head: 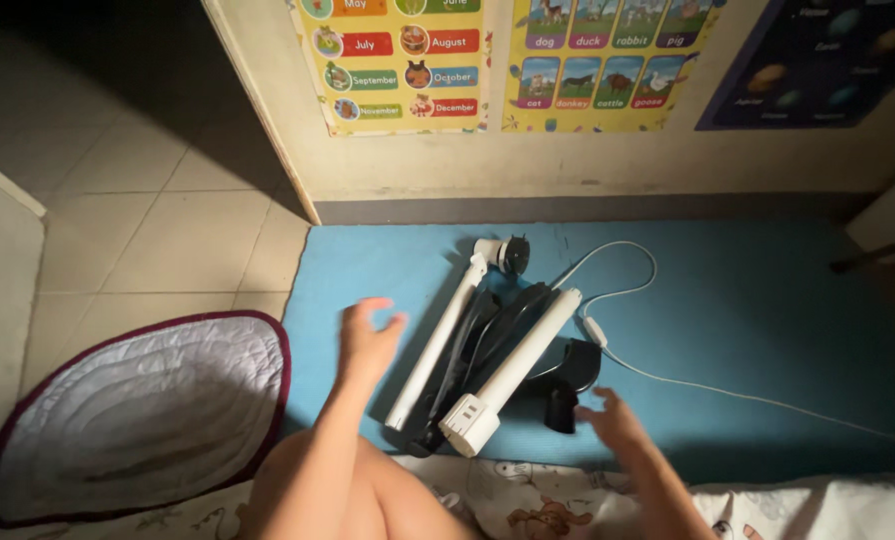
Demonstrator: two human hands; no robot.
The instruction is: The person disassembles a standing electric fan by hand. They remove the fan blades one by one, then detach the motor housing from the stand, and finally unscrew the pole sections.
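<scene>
- Left hand (367, 335), centre-left of the frame, hovers with fingers spread, holding nothing, just beside the folded white-and-black lamp stand (492, 345).
- Right hand (612, 420), lower centre-right, empty too, sits near the stand's black clamp (565, 385).
- Stand lies mid-frame on the blue mat (767, 300), white cable (667, 375) trailing right.
- Looks like the reach-in step; a grip on the white tubes seems needed.

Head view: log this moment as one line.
left hand open, beside folded white stand | right hand open, near black clamp | blue mat beneath
</scene>
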